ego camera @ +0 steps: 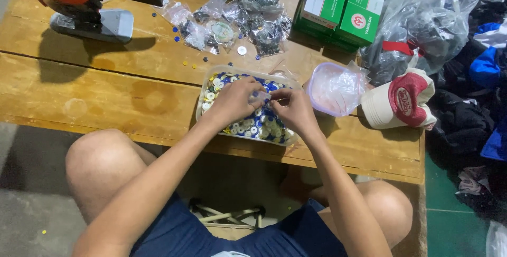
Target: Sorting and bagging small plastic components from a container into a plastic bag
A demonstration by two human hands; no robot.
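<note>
Head view: we see both hands over a clear tray [205,96] full of white, blue and yellow buttons [252,126], tray sitting on the wooden bench [95,98] near its front edge. Left hand [234,100] is curled, fingers pinched together at the tray's middle; what it pinches is too small to tell, possibly a button or a bit of clear film. Right hand [293,110] is also curled narrow, fingertips meeting the left hand's over the buttons; we can't tell what it holds. Just right of the tray: an empty clear tub [334,89] with a plastic liner, touching or nearly touching the tray. Further right, a white and red cap [401,101] at the bench edge. Behind the tray: a pile of small clear bags [232,19] with dark parts, loose buttons scattered beside them. Green boxes [343,6] stacked at back, a big bag [422,19] of dark items beside them. Back left: an orange-and-black press tool [87,3] on a grey base. Clothes [475,98] heaped off the bench to the right.
</note>
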